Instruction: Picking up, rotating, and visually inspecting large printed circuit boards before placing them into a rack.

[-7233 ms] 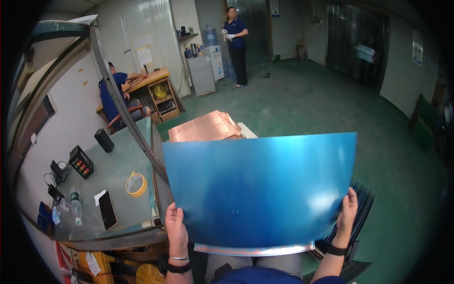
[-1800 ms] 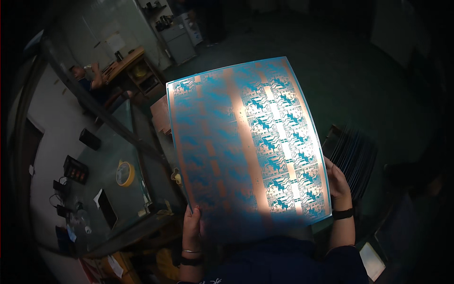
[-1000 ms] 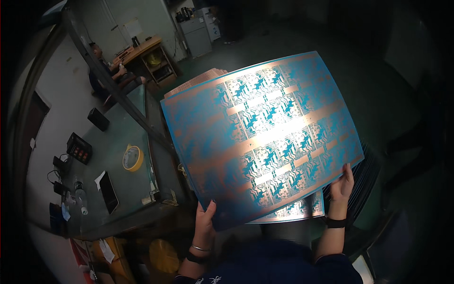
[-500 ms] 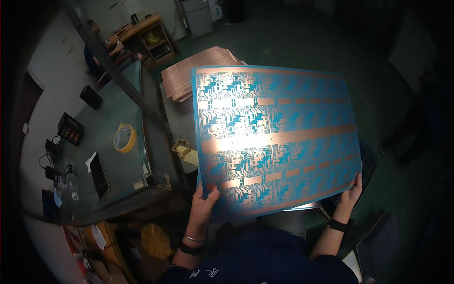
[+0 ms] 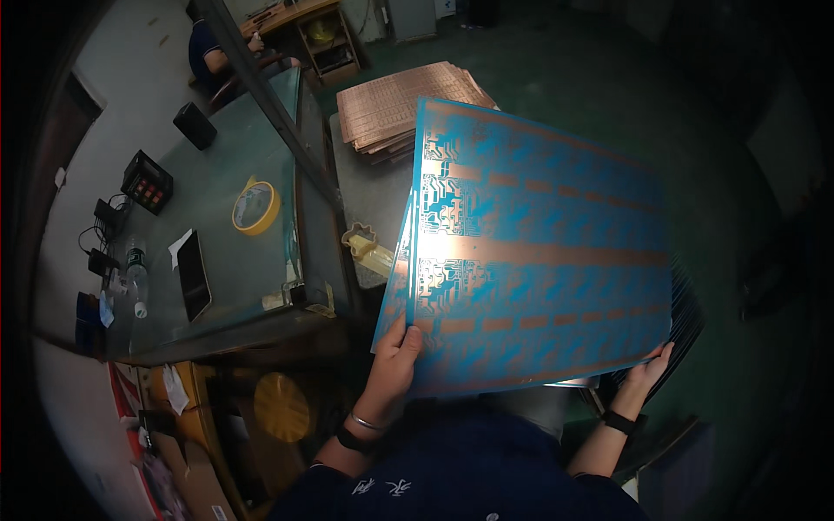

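Note:
A large blue circuit board panel (image 5: 547, 252) with copper-coloured bands and trace patterns is held up, tilted, before my body. Light glares off its left part. Behind its left edge, a second panel (image 5: 390, 306) sticks out at a slight angle. My left hand (image 5: 395, 365) is closed on the lower left edges, thumb on the front face and fingers hidden behind. At the lower right corner, my right hand (image 5: 647, 372) grips the edge from below. Beyond the panels, a stack of copper-coloured boards (image 5: 408, 97) lies on a grey surface.
On the left, a glass-topped table (image 5: 239, 282) carries a yellow tape roll (image 5: 274, 208), a dark phone (image 5: 195, 276), a plastic bottle (image 5: 136, 276) and a black speaker-like box (image 5: 195, 126). A person (image 5: 207, 54) sits beyond it. A dark slatted rack (image 5: 686, 308) stands at right.
The panel has turned and shifted right, and the glare on it has shrunk. A second panel's edge now shows behind it on the left. The surroundings have shifted right in view.

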Demonstrator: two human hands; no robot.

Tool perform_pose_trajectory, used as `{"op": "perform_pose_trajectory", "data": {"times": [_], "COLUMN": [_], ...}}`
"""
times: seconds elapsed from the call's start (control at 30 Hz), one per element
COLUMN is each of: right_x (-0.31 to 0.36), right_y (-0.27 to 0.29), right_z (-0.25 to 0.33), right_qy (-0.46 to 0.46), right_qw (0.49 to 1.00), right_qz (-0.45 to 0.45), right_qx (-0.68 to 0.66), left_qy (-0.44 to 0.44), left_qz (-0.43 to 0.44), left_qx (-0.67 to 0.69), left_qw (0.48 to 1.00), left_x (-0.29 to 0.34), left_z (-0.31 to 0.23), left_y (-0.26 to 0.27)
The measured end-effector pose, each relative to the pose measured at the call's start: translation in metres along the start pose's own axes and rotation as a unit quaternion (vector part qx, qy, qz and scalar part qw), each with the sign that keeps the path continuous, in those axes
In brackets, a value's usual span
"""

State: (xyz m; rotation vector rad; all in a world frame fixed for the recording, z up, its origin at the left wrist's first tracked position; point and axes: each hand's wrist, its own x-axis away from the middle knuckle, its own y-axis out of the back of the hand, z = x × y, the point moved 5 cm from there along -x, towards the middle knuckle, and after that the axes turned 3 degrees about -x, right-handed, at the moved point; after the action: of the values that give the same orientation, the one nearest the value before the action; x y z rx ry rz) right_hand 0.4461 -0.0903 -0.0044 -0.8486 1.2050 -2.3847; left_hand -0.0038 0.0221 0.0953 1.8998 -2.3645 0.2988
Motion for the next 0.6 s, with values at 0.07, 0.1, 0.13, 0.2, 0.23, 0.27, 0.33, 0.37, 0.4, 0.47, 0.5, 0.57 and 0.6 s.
{"op": "perform_pose_trajectory", "data": {"times": [0.07, 0.1, 0.13, 0.2, 0.23, 0.27, 0.33, 0.37, 0.4, 0.47, 0.5, 0.57, 0.6], "right_x": [-0.004, -0.005, -0.015, -0.03, -0.029, -0.029, -0.025, -0.026, -0.025, -0.036, -0.036, -0.039, -0.036], "right_y": [-0.001, 0.001, 0.016, 0.028, 0.027, 0.027, 0.023, 0.023, 0.023, 0.036, 0.034, 0.038, 0.035], "right_z": [-0.001, 0.001, 0.006, 0.01, 0.008, 0.007, 0.005, 0.005, 0.005, 0.009, 0.009, 0.01, 0.008], "right_qy": [0.003, 0.009, 0.007, -0.018, -0.02, -0.012, -0.004, -0.004, -0.003, -0.014, -0.025, -0.009, 0.007], "right_qw": [1.0, 1.0, 1.0, 0.996, 0.996, 0.998, 0.999, 0.999, 0.999, 0.997, 0.993, 0.997, 0.999], "right_qz": [0.014, 0.029, 0.026, 0.089, 0.089, 0.067, 0.045, 0.045, 0.045, 0.08, 0.114, 0.078, 0.042], "right_qx": [0.002, 0.002, 0.007, -0.002, -0.001, 0.004, 0.012, 0.013, 0.013, 0.006, -0.004, 0.006, 0.015], "left_qy": [-0.044, -0.037, -0.017, 0.004, 0.01, 0.017, 0.016, 0.013, 0.014, 0.003, 0.004, -0.001, 0.0], "left_qz": [-0.009, -0.012, -0.032, -0.053, -0.058, -0.063, -0.059, -0.054, -0.055, -0.063, -0.064, -0.036, -0.039], "left_qx": [0.051, 0.052, 0.055, 0.059, 0.077, 0.094, 0.116, 0.136, 0.137, 0.151, 0.152, 0.156, 0.157], "left_qw": [0.998, 0.998, 0.998, 0.997, 0.995, 0.993, 0.991, 0.989, 0.989, 0.986, 0.986, 0.987, 0.987], "left_x": [-0.003, -0.004, -0.005, -0.007, -0.009, -0.01, -0.01, -0.011, -0.011, -0.011, -0.011, -0.01, -0.01], "left_z": [0.0, -0.003, -0.008, -0.008, -0.006, -0.005, -0.005, -0.006, -0.005, -0.005, -0.005, -0.007, -0.008], "left_y": [-0.002, -0.004, -0.005, -0.005, -0.004, -0.003, -0.004, -0.004, -0.004, -0.004, -0.004, -0.005, -0.005]}}
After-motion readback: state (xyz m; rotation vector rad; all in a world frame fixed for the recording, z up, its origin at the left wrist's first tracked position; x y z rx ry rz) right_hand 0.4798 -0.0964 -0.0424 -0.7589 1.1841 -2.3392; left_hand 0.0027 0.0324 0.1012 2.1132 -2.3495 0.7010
